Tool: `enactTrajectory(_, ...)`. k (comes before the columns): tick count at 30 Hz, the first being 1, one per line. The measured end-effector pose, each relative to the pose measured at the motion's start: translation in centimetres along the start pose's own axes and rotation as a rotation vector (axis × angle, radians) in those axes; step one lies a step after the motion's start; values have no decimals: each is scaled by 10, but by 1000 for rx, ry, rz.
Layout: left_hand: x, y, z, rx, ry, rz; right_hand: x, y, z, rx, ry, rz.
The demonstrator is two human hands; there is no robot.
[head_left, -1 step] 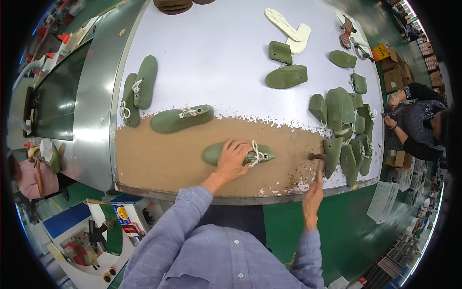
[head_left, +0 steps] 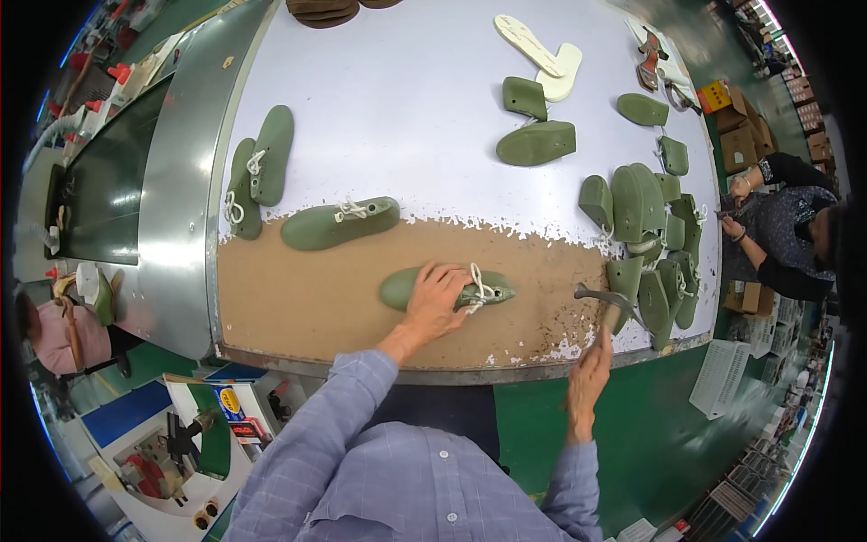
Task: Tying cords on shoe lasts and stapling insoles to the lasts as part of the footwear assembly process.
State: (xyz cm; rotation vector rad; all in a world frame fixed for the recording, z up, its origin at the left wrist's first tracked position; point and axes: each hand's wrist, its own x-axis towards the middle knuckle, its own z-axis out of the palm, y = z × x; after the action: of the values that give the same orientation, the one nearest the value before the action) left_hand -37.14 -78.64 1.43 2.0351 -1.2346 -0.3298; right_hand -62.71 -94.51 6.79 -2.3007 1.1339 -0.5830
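Observation:
My left hand [head_left: 432,305] is closed over the middle of a green shoe last [head_left: 396,290], pressing it onto the brown worn part of the table. A white cord is looped through the last near its right end. In my right hand [head_left: 588,384] is the handle of a hammer [head_left: 600,295], with its metal head raised near the right-hand pile and apart from the held last. Another corded shoe last [head_left: 312,228] lies just beyond my left hand. Further left, two lasts [head_left: 275,149] rest side by side.
Many green lasts [head_left: 637,203] are heaped at the table's right side. Beyond them lie cream insoles [head_left: 562,72] and sandals [head_left: 648,72]. A metal-topped bench [head_left: 176,217] adjoins on the left. One co-worker [head_left: 795,226] is at the right, another [head_left: 61,334] far left.
The hammer has turned in my right hand, so its long head now shows more fully. My right hand has shifted slightly downward. My left hand and its last stay put.

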Motion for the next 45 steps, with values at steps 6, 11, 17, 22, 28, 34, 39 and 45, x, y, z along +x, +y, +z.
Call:
enactTrajectory(6,2,0,4,29,-7,23,-29,-82,28,92,-348,-208)
enactTrajectory(11,4,-1,-3,33,-19,13,-3,-75,23,132,-222,-169)
enactTrajectory(17,1,-33,-38,62,52,-9,27,-6,14,-232,-158,-97)
enactTrajectory(22,-34,-107,-99,138,237,-169,96,-7,43,-74,95,-212)
enactTrajectory(28,-49,-89,-133,234,299,-318,275,-57,122,163,87,-157)
enactTrajectory(34,-46,-16,-142,258,534,-368,378,-86,183,-367,-234,-126)
enactTrajectory(39,0,15,-109,119,394,-317,328,-105,198,-401,-469,-203)
enactTrajectory(45,44,12,-32,130,199,-333,159,-116,168,-233,-588,-447)
